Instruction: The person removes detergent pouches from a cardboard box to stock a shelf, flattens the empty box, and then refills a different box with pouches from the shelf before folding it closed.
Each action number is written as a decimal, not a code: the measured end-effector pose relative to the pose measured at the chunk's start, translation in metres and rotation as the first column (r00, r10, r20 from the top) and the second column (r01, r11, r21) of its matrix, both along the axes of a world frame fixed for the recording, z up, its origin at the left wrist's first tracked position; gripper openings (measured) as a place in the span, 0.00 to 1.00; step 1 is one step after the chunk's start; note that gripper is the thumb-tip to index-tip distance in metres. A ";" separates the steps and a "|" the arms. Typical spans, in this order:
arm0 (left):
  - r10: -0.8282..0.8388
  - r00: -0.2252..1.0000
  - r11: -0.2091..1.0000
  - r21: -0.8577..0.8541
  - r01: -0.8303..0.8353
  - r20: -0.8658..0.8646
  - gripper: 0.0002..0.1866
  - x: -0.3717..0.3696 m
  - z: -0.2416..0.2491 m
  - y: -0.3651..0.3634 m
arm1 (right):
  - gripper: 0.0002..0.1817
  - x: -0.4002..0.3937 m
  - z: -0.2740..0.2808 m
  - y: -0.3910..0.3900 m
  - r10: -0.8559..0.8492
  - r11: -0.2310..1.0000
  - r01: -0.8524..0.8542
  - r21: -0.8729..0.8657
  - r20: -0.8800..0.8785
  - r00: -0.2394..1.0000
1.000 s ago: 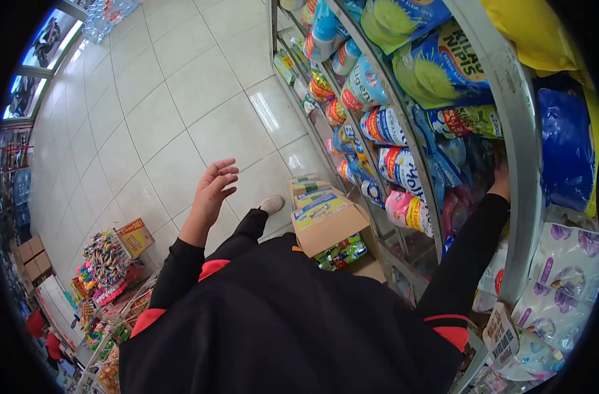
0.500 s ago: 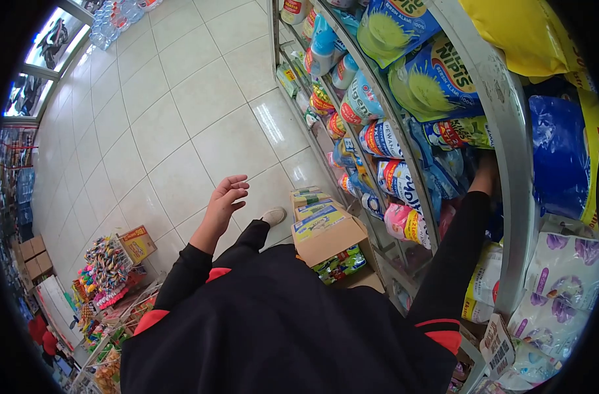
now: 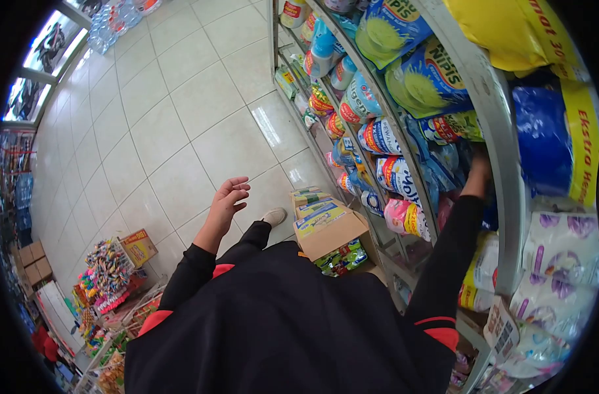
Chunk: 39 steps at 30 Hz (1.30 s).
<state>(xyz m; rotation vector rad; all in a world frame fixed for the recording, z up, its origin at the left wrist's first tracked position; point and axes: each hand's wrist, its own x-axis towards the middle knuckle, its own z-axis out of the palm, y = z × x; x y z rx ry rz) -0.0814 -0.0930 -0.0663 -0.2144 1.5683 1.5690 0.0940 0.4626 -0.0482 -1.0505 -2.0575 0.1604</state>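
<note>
My left hand [image 3: 226, 205] hangs over the tiled floor, fingers loosely curved and apart, holding nothing. On the other side, my right hand [image 3: 479, 172] reaches deep into the metal shelf, behind its upright post [image 3: 503, 164]. Its fingers are in shadow, so what they touch is hidden. Right above it lies a green refill pouch [image 3: 452, 127], with larger blue and green lime-picture pouches [image 3: 427, 75] higher up. Blue pouches [image 3: 444, 167] sit just left of that hand. A blue and yellow pack [image 3: 542, 141] stands to the right of the post.
An opened cardboard carton [image 3: 335, 238] with green packets stands on the floor against the shelf. White bottles and pouches [image 3: 381, 138] line the lower shelf rows. Wrapped tissue packs [image 3: 555, 262] are at right. Snack displays [image 3: 109, 272] stand at left, water bottles [image 3: 112, 26] far off.
The right hand and forearm have drawn back slightly, and more of the hand shows. Shelf goods appear shifted a little left in view. My left hand stays nearly still.
</note>
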 end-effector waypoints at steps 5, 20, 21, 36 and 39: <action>-0.068 0.997 0.997 0.030 0.069 -0.028 0.19 -0.005 0.005 0.001 | 0.18 0.043 0.067 -0.185 0.085 0.638 -0.295 -0.711 -0.315 0.945; -0.252 0.961 0.958 0.111 0.265 -0.118 0.18 0.006 0.037 0.017 | 0.32 0.101 -0.082 -0.387 0.471 -0.234 0.428 -0.873 0.284 0.835; -0.254 0.960 0.956 0.122 0.268 -0.122 0.18 0.006 0.040 0.017 | 0.32 0.103 -0.088 -0.392 0.468 -0.228 0.420 -0.879 0.279 0.839; -0.260 0.962 0.948 0.169 0.271 -0.089 0.17 0.010 0.042 0.010 | 0.19 0.122 -0.106 -0.401 0.277 -0.223 0.114 -0.968 0.049 0.960; -0.276 0.955 0.941 0.174 0.291 -0.105 0.16 0.008 0.042 0.009 | 0.17 0.110 -0.071 -0.406 0.096 -0.276 0.133 -0.952 0.111 0.989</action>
